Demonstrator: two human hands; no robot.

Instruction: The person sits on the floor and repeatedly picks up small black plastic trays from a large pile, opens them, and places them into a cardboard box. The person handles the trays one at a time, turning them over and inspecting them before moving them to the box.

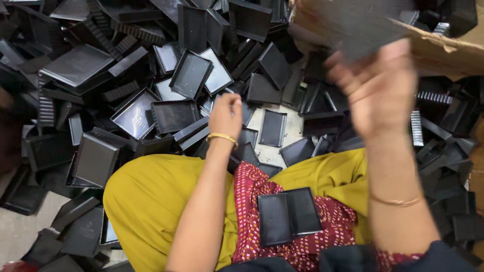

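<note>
Here, a seated person is seen from above amid a heap of black plastic trays [136,118] spread across the floor. The left hand [225,115] is stretched forward into the heap, its fingers curled down onto a black tray piece [247,112] just beyond the knees; whether the piece is gripped or only touched cannot be told. A gold bangle [222,137] is worn at that wrist. The right hand [378,88] is raised and blurred, closed around a dark flat tray [353,30] held up before a torn cardboard box [443,50]. A thin bracelet [396,201] is seen on the right forearm. An opened, hinged black case [289,215] is laid flat on the red dotted cloth [252,201] in the lap, between yellow-clad knees [151,196].
</note>
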